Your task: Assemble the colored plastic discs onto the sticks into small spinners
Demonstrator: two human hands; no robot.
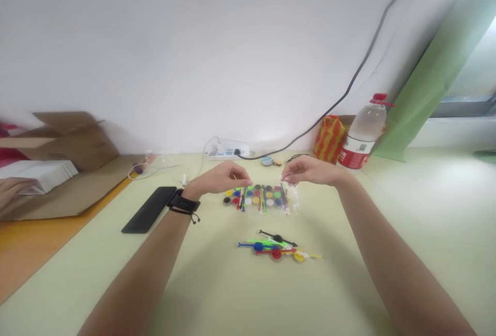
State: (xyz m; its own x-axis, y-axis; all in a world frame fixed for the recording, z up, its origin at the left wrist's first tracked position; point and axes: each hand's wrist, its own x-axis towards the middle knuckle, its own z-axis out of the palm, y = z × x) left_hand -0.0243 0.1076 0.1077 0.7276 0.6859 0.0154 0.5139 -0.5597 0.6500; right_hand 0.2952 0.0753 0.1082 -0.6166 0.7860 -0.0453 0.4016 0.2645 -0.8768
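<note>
My left hand (227,177), with a black watch (184,203) on its wrist, pinches over the left part of a row of coloured pieces. What its fingertips grip is too small to make out. Opposite it, my right hand (310,170) has thumb and fingers pinched at the edge of a clear plastic bag (295,204). Beneath the hands lie round discs in several colours and thin arrow-shaped spinners (263,200), seemingly in clear film. Closer to me is a loose pile of spinners: black (278,239), blue (258,246), red (276,254), yellow (299,257), plus green and white.
A black phone-like slab (149,210) lies left of my wrist. At the wall are a power strip (229,151), cables, a large bottle (363,134) and a red-yellow bag (329,138). Far left, another person's hand (13,190) touches white stacked items (46,174) by a cardboard box (77,139).
</note>
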